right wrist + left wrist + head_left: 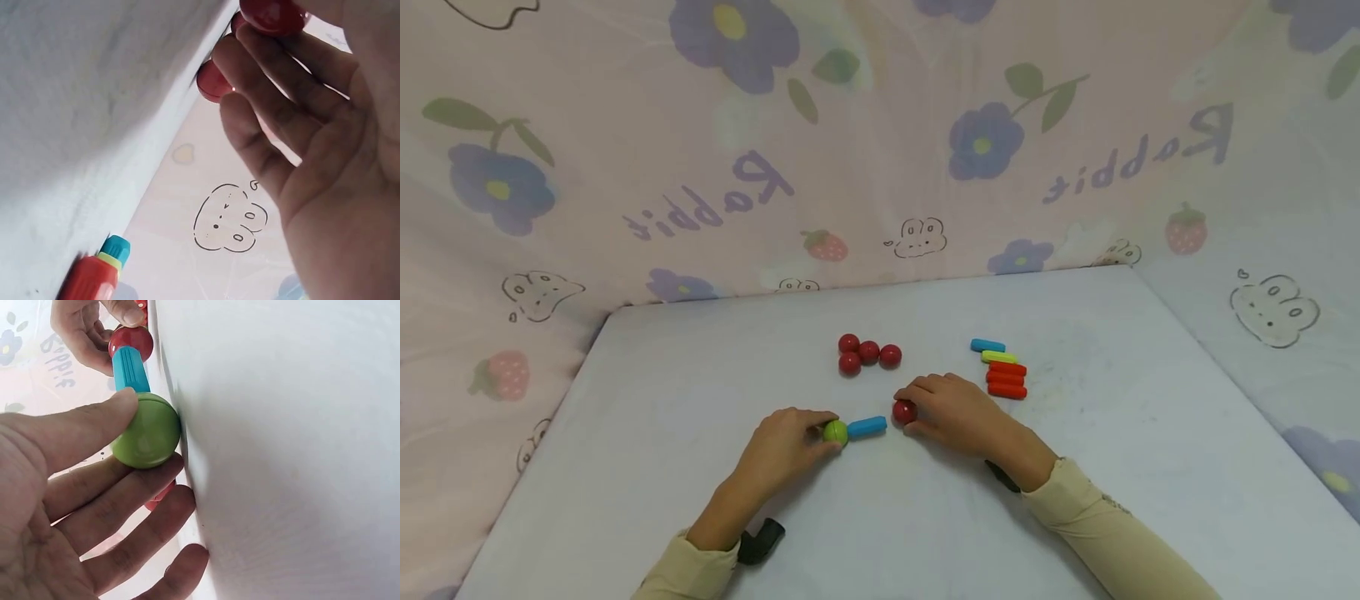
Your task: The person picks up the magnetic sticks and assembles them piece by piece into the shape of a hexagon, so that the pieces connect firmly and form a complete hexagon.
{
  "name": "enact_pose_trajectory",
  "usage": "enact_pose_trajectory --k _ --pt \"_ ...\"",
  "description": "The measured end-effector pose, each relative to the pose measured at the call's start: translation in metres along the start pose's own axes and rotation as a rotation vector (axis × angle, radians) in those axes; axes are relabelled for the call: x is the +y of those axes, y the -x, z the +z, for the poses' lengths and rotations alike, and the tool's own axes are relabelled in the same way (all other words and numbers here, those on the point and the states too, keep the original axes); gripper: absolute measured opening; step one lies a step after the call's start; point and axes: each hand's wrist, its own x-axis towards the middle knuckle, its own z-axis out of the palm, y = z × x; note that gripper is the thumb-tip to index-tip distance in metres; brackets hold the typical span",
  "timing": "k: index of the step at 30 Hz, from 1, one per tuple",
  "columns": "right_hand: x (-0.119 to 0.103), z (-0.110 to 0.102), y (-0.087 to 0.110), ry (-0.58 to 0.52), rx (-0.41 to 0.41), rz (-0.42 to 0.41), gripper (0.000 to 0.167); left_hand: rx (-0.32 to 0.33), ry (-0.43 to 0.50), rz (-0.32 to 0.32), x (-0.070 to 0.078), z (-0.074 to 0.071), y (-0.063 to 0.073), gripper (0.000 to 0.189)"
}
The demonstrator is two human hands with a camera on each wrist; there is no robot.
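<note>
My left hand (786,446) pinches a green ball (836,432) between thumb and fingers, low at the white tabletop. A short blue rod (867,427) sticks out of that ball toward the right. Just past the rod's free end, my right hand (955,414) grips a red ball (905,412) with thumb and fingertips. In the head view a small gap separates rod and red ball. From the left wrist, the green ball (147,432), blue rod (130,369) and red ball (131,344) line up, the last overlapping the rod's far end.
Several red balls (868,352) sit clustered behind the hands. To the right lies a column of rods: a blue rod (987,345), a yellow rod (999,357) and red rods (1006,380). A printed cloth (880,167) hangs behind the table's back edge.
</note>
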Motion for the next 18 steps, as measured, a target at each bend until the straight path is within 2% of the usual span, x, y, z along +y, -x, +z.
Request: enact_pose_trajectory --k 10,18 --pt "-0.0043 0.0054 0.0043 -0.003 0.032 -0.026 0.046 -0.019 -0.004 -0.014 -0.0029 -0.0003 0.004 0.033" --pt "-0.0054 0.004 0.0061 0.015 0.041 0.005 0.045 -0.007 0.001 0.017 -0.0034 0.0 -0.002 0.033"
